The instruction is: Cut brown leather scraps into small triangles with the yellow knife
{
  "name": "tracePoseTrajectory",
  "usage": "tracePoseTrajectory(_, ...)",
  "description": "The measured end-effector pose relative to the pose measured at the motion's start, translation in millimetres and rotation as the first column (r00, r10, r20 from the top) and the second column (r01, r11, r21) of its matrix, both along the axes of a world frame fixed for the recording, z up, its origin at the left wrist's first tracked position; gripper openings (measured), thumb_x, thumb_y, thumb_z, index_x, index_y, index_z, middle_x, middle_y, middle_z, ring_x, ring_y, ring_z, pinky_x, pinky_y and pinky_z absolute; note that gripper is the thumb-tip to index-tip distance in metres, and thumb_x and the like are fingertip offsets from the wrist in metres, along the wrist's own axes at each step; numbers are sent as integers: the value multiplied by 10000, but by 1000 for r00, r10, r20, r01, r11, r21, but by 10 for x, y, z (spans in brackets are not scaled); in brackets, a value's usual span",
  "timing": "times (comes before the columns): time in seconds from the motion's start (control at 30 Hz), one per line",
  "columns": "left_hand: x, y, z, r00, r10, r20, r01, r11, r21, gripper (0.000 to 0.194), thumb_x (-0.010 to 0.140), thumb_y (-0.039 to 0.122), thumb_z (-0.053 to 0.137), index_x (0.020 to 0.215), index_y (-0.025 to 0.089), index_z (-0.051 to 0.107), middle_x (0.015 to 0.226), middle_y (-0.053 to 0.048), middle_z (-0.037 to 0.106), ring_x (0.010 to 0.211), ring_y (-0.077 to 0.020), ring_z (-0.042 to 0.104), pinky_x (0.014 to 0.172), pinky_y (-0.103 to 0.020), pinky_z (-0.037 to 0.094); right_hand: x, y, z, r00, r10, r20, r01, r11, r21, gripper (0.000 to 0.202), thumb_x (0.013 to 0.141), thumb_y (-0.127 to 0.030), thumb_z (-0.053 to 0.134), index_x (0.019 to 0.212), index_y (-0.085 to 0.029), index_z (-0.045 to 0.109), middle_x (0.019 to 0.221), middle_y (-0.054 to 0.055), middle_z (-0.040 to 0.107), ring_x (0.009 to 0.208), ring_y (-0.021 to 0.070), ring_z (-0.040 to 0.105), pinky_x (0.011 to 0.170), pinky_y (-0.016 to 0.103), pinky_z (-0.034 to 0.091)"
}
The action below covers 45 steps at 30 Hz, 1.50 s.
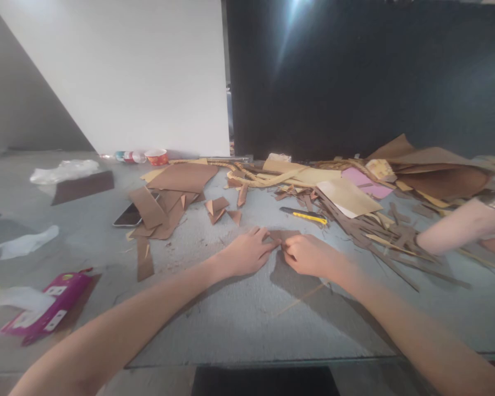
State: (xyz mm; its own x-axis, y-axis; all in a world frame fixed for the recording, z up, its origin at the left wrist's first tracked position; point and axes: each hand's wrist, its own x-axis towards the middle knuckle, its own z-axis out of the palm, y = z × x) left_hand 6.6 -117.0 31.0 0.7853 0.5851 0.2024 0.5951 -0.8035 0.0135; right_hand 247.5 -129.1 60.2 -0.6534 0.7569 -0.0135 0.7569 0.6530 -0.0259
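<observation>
On the grey tabletop, straight ahead of me, my left hand (252,253) and my right hand (307,256) meet at a small flat brown piece (287,235), which could be leather or thick paper. The thumb and index finger of the left pinch its near edge. My right hand is curled, its fingertips closed on the same edge. Part of the piece is hidden behind the fingers. Just beyond the right hand lies a yellow and black utility knife (304,215). Folded brown scraps (216,208) rest past the left hand.
A phone (127,216) lies partly under brown sheets (177,181). Cut strips (355,225) spread to the right, beside another person's arm (457,226). A purple tissue pack (53,305) is at left; a paper cup (156,158) and dark panel (367,77) stand behind.
</observation>
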Motion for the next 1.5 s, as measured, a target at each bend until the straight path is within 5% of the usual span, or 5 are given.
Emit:
tracePoseTrajectory(0.13, -19, 3, -61, 998, 34, 54, -35, 999, 8, 442, 1086, 219, 453, 1491, 193, 626, 1312, -172, 633, 1274, -332, 604, 1034, -505, 573, 99, 110, -52, 986, -27, -163, 43, 995, 95, 426, 1083, -278, 482, 769, -202, 759, 800, 61, 688, 751, 194, 636, 748, 325, 429)
tracePoseTrajectory(0.37, -220, 205, -63, 991, 99, 94, -97, 995, -29, 391, 1063, 143, 422, 1376, 137, 655, 1410, -157, 644, 1327, -284, 611, 1133, -446, 532, 468, 600, -319, 897, -339, -284, 425, 840, 338, 418, 1086, -368, 488, 1358, -137, 704, 1256, 210, 630, 1218, 375, 554, 1032, 471, 448)
tracePoseTrajectory(0.67, -282, 285, -64, 998, 68, -12, -68, 998, -15, 472, 1094, 207, 415, 1536, 167, 574, 1553, -160, 586, 1425, -301, 560, 1191, -475, 460, 616, 796, -519, 842, -487, -233, 536, 802, 263, 240, 1065, -308, 566, 1190, -125, 661, 1215, 212, 664, 1219, 379, 548, 1023, 474, 417)
tracePoseTrajectory(1.0, -286, 278, -122, 990, 137, 39, -139, 989, 56, 487, 1083, 233, 413, 1538, 137, 557, 1519, -189, 598, 1468, -325, 511, 1231, -504, 424, 279, 446, -264, 847, -451, -281, 497, 859, 121, 327, 1114, -286, 466, 1405, -157, 540, 1021, 146, 777, 838, 280, 740, 658, 312, 417)
tracePoseTrajectory(1.5, -319, 283, -59, 995, 100, 21, -101, 995, 19, 499, 1052, 198, 430, 1532, 161, 559, 1564, -168, 604, 1468, -318, 545, 1238, -496, 392, -154, -54, -242, 954, -239, -182, 257, 963, 83, 597, 1128, -326, 384, 1717, -231, 384, 961, 88, 823, 727, 217, 746, 628, 282, 430)
